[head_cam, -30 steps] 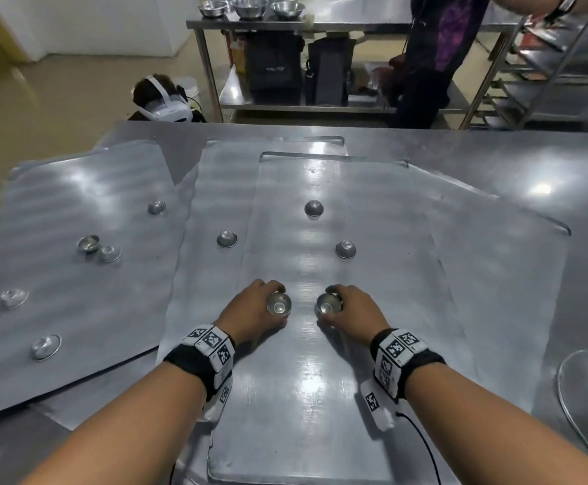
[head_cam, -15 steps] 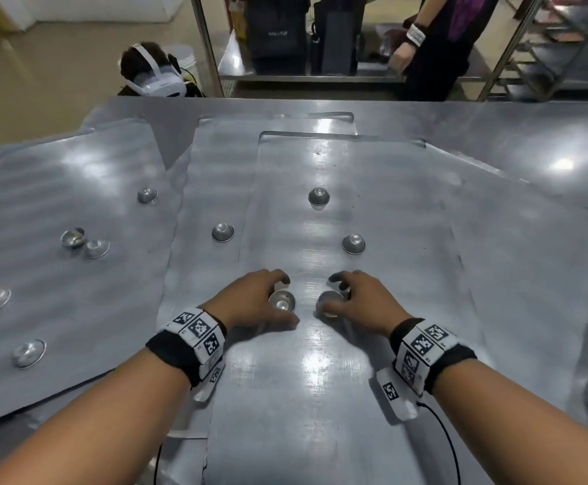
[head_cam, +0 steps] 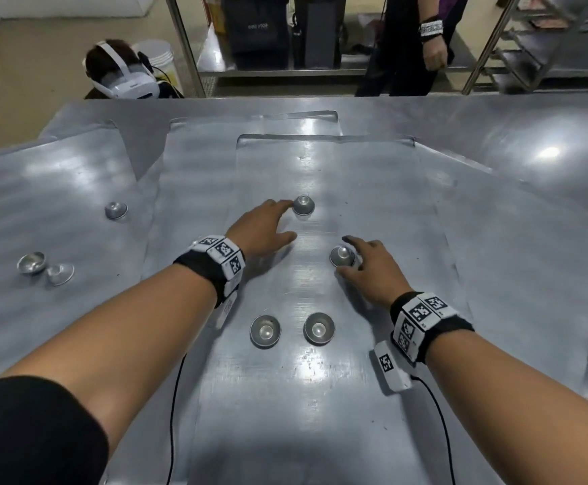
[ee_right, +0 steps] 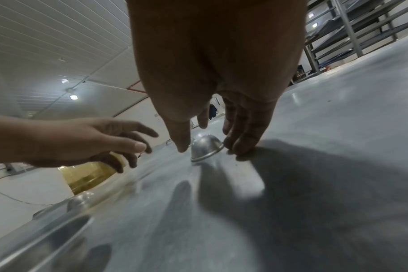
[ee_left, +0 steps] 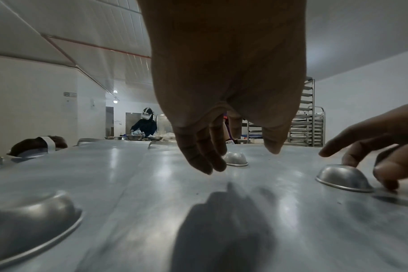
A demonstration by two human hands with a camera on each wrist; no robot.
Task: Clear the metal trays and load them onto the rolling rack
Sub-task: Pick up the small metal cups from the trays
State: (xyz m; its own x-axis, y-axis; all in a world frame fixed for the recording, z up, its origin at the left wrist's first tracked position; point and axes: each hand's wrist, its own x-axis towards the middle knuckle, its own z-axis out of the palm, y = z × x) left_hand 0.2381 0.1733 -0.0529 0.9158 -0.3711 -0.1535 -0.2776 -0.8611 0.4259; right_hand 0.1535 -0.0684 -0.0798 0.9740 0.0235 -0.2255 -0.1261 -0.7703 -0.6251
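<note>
Several flat metal trays overlap on the steel table; the top tray (head_cam: 320, 397) lies in front of me. Two small metal cups (head_cam: 265, 330) (head_cam: 319, 328) stand mouth-up on it between my forearms. My left hand (head_cam: 271, 224) stretches forward, its fingers straight and its fingertips at an upturned cup (head_cam: 303, 205) (ee_left: 235, 159). My right hand (head_cam: 357, 260) straddles another upturned cup (head_cam: 342, 256) (ee_right: 206, 147), the thumb on one side and the fingers on the other, with their tips down on the tray. Neither cup is lifted.
The left tray (head_cam: 40, 190) carries three more cups (head_cam: 116, 210) (head_cam: 32, 263) (head_cam: 60, 274). Another upturned cup (ee_left: 33, 224) sits under my left wrist. A rolling rack (head_cam: 537, 40) stands at the back right, a person (head_cam: 408, 47) beside it, and someone wearing a headset (head_cam: 124, 78) behind the table.
Both hands let go of the two near cups, which now stand mouth-up on the tray. Both hands then moved forward to the two farther upturned cups.
</note>
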